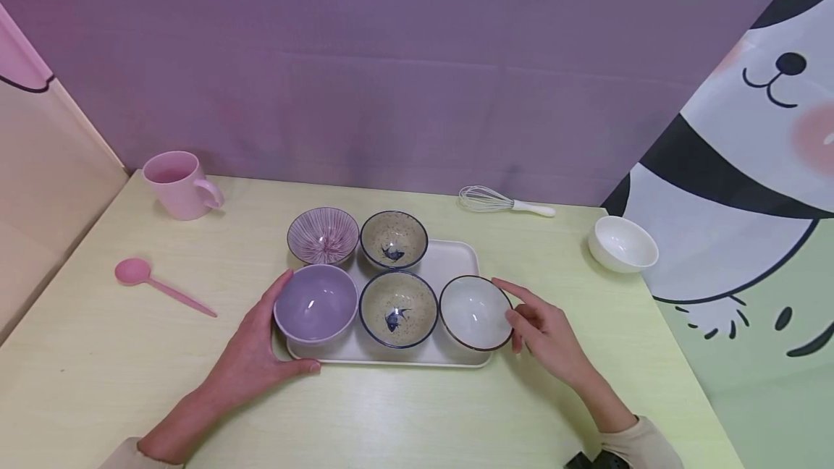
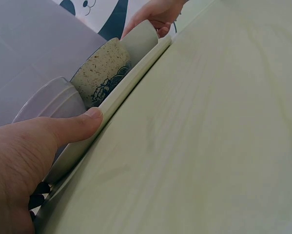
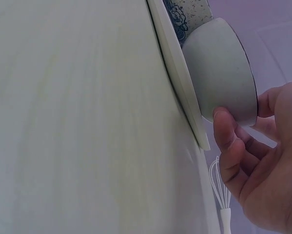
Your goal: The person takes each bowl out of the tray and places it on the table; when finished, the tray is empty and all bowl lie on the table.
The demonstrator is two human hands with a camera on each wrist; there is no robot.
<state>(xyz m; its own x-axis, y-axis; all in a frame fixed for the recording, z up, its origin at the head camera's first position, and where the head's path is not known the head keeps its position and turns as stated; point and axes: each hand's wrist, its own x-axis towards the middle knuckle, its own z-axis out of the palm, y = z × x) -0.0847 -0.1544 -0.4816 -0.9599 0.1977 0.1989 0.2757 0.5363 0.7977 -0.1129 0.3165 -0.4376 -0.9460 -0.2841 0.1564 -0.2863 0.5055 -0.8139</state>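
Bowl of glossy lilac ceramic point(image 1: 316, 304): left hand point(image 1: 250, 349) spread alongside, thumb touching white rectangular tray point(image 1: 456, 258); round white dark-rimmed bowl point(image 1: 474, 312): right hand point(image 1: 547, 339) pinches its side, apparently for steadiness.

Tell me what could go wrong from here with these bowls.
The right hand touches the near white bowl, which sits close beside a fish bowl; a hard push might chip one.
The left hand is at the corner of the tray; if it tips the tray, the purple bowl could slide.
The far white bowl stands near the right edge of the table, so a bump might send it off.
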